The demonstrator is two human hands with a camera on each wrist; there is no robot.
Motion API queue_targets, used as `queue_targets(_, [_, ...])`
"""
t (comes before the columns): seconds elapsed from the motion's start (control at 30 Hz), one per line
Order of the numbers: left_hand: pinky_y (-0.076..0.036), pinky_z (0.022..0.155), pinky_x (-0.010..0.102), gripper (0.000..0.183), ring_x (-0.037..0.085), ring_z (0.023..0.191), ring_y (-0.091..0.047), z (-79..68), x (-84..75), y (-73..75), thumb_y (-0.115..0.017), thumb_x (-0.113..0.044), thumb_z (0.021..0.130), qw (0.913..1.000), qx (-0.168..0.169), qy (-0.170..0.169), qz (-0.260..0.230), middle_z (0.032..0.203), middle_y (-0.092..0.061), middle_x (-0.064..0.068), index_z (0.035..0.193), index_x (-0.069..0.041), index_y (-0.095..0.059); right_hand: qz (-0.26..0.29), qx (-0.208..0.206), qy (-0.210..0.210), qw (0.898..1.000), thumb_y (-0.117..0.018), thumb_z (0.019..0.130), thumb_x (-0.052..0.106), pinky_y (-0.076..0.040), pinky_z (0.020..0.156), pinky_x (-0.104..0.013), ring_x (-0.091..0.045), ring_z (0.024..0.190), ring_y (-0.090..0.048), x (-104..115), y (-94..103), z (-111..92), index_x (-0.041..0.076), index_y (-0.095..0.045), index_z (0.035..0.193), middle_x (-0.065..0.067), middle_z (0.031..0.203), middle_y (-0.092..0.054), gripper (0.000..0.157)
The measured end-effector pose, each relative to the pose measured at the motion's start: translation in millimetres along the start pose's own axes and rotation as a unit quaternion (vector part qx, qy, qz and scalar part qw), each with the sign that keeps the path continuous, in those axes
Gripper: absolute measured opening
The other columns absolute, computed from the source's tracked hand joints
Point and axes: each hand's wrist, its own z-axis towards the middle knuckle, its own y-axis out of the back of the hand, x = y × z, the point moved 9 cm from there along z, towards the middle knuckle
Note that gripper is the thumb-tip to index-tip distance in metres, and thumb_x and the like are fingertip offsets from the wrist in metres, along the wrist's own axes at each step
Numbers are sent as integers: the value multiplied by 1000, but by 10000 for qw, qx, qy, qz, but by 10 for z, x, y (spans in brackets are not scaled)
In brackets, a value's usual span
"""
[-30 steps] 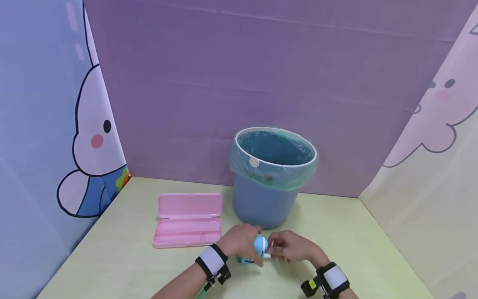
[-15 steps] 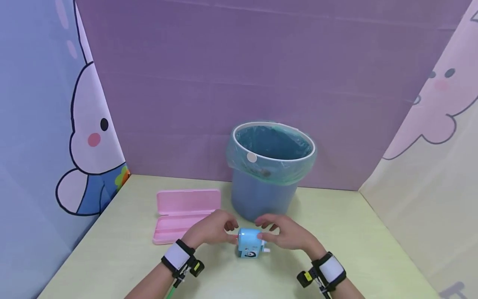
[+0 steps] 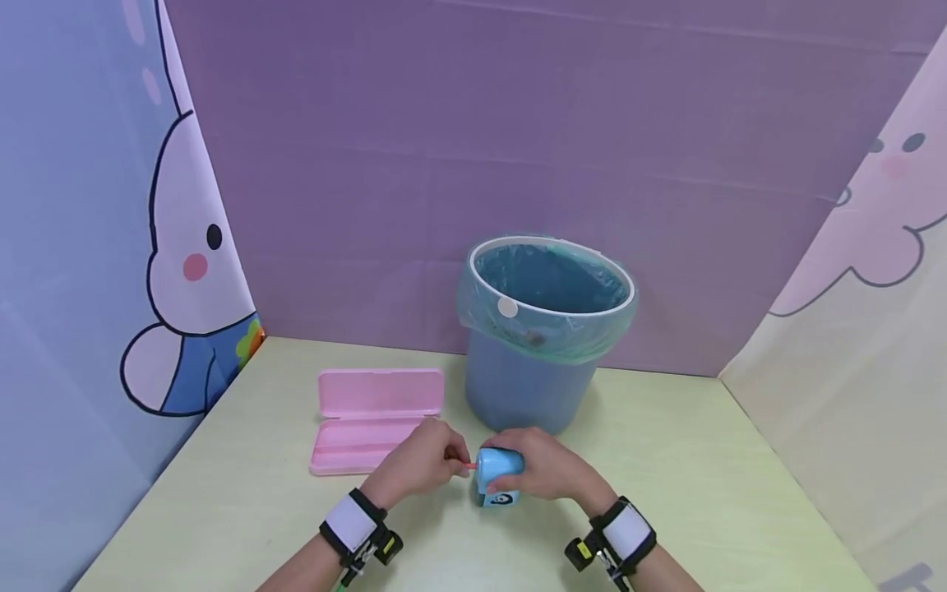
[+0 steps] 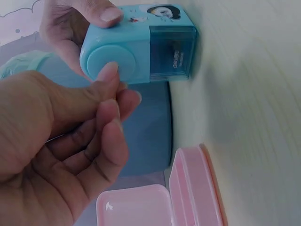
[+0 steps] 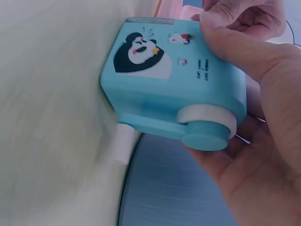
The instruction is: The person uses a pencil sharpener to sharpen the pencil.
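A light-blue crank pencil sharpener (image 3: 500, 462) stands upright on the table, a penguin-like picture on its side. My right hand (image 3: 553, 465) grips its body from above, thumb on the near side. In the right wrist view, its crank (image 5: 155, 128) with a white knob (image 5: 123, 143) hangs free of the fingers. My left hand (image 3: 422, 465) pinches a thin red pencil (image 3: 471, 466) at the sharpener's left face. The left wrist view shows the thumb and fingertips close to the round front plate (image 4: 110, 60); the pencil is mostly hidden there. A see-through shavings drawer (image 4: 173, 54) forms the lower part.
An open pink pencil case (image 3: 381, 393) lies behind my left hand, lid back. Behind the sharpener stands a blue bin (image 3: 518, 386) lined with a greenish bag. A purple wall (image 3: 473, 164) closes off the back of the pale table (image 3: 222, 510).
My left hand went from the sharpener's top to its left side, holding the red pencil there. My right hand left the crank side and closed over the body. The sharpener now stands turned slightly.
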Motion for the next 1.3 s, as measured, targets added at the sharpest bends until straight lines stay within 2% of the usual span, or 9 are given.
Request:
queue_targets(0.17, [-39, 48, 19, 13, 2, 55, -48, -4, -4, -10, -68, 2, 79, 9996, -109, 110, 234, 66, -65, -7, 74, -10, -72, -152, -12, -50, 9999, -77, 79, 47, -49, 76, -27, -5, 86, -56, 3, -16, -13, 18, -66, 121, 10, 103, -66, 52])
queue_targets(0.4, [-32, 43, 19, 16, 4, 51, -44, 6, 24, -22, -66, 3, 77, 9990, -160, 325, 265, 61, -60, -10, 69, -10, -70, -174, -115, -89, 9997, -76, 80, 47, -49, 76, -26, -5, 86, -56, -6, -16, -35, 17, -67, 122, 9, 105, -66, 52])
queue_targets(0.63, [-33, 44, 20, 14, 5, 51, -45, 43, 64, -29, -68, -2, 77, 9982, -22, 473, 365, 59, -58, -12, 68, -13, -70, -193, -210, 18, 9996, -76, 80, 47, -49, 75, -26, -5, 86, -56, -9, -5, -46, 17, -66, 122, 8, 105, -66, 53])
queue_targets(1.0, [-34, 45, 21, 11, 7, 53, -46, -34, 122, -35, -66, -1, 78, 9975, 46, 692, 159, 59, -56, -9, 71, -8, -71, -87, -23, -109, 9999, -74, 80, 51, -49, 77, -27, -6, 88, -55, -62, -57, -34, 19, -66, 124, 9, 108, -65, 55])
queue_targets(1.3, [-36, 46, 22, 13, 9, 56, -47, -63, 123, -7, -69, 0, 77, 9975, -124, 659, 214, 61, -56, -8, 69, -10, -69, -79, -44, -23, 10000, -75, 80, 49, -49, 77, -27, -6, 88, -56, -27, -24, -20, 18, -66, 124, 9, 107, -65, 55])
